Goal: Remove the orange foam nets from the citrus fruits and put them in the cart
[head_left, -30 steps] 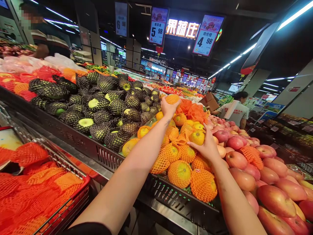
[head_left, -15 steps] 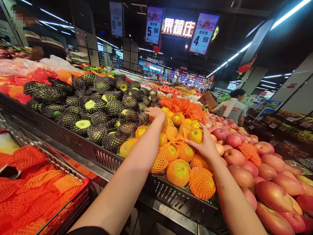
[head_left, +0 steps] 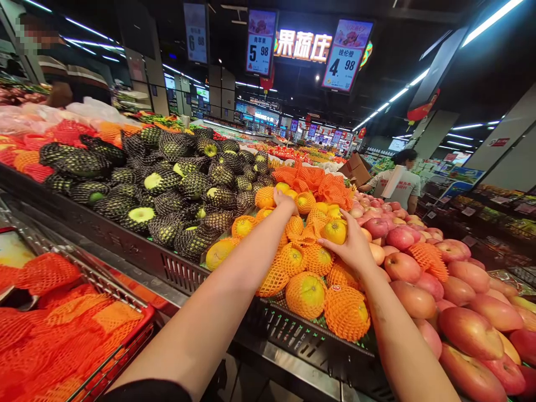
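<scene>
In the head view, my right hand (head_left: 352, 241) is curled round an orange (head_left: 335, 231), thumb below it and fingers along its far side. My left hand (head_left: 286, 202) reaches down onto the back of the orange pile, beside a netted orange (head_left: 264, 197). Its fingers are mostly hidden behind the hand, so their grip does not show. Around both hands lie several oranges, many in orange foam nets, such as one large netted orange (head_left: 305, 295) near the front. Loose orange foam nets (head_left: 314, 185) are heaped behind them.
Green fruits in black foam nets (head_left: 167, 204) are piled left, red apples (head_left: 471, 335) right. A black slotted crate edge (head_left: 293, 340) runs along the front. A wire basket (head_left: 142, 318) with red-orange nets stands lower left. A person (head_left: 396, 181) is back right, another (head_left: 71, 78) far left.
My left hand has moved right and down, from beside the black-netted fruit onto the oranges, uncovering netted oranges on its left. My right hand stays at the same orange.
</scene>
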`<state>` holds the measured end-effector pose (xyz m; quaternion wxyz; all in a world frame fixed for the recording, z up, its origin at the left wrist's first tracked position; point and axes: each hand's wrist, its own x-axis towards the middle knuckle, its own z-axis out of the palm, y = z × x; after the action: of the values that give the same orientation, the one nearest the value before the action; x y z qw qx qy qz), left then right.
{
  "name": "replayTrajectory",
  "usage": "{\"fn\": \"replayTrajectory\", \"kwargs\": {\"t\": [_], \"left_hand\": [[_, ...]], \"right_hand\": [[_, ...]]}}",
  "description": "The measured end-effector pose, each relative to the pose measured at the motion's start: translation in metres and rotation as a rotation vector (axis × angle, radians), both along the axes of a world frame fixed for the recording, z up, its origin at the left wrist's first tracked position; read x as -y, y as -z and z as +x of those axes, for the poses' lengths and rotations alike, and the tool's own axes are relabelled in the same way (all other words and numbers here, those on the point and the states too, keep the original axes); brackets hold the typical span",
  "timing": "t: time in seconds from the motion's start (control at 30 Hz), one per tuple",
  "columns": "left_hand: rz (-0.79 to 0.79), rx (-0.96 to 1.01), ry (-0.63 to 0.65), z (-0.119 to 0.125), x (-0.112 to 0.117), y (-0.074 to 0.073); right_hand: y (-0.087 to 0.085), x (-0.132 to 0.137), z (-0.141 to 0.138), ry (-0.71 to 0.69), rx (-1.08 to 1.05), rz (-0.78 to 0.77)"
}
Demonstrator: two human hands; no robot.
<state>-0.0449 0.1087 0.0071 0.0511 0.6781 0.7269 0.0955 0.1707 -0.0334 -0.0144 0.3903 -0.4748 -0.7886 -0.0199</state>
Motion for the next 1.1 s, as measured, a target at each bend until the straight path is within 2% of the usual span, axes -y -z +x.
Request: {"fn": "replayTrajectory", "kwargs": {"t": [0.1, 0.2, 0.3, 0.43, 0.53, 0.77, 0.97, 1.1], "left_hand": [[0.042, -0.027, 0.016, 0.002, 0.000, 0.002], [0.160, 0.048, 0.204, -0.002, -0.003, 0.011], [0.204, 0.152, 0.371, -0.005, -0.008, 0.019], [0.273, 0.184, 0.435, -0.005, -0.014, 0.023], [0.252, 0.191, 0.500, -0.003, -0.017, 0.024], [0.203, 0.099, 0.407, 0.001, -0.019, 0.019], [0.141, 0.118, 0.510, -0.011, -0.023, 0.006], [0.042, 0.101, 0.452, -0.007, -0.029, -0.002]], "right_hand": [[0.000, -0.001, 0.001, -0.014, 0.008, 0.012], [0.001, -0.002, 0.001, -0.018, 0.011, 0.015], [0.002, -0.003, 0.002, -0.012, 0.007, -0.007], [0.002, -0.002, 0.001, -0.008, -0.007, -0.031], [0.002, -0.002, 0.001, -0.005, -0.008, -0.042], [0.002, -0.003, 0.002, -0.003, -0.031, -0.063], [0.001, -0.002, 0.002, 0.000, -0.025, -0.059], [0.001, -0.002, 0.003, 0.001, -0.003, -0.056]]}}
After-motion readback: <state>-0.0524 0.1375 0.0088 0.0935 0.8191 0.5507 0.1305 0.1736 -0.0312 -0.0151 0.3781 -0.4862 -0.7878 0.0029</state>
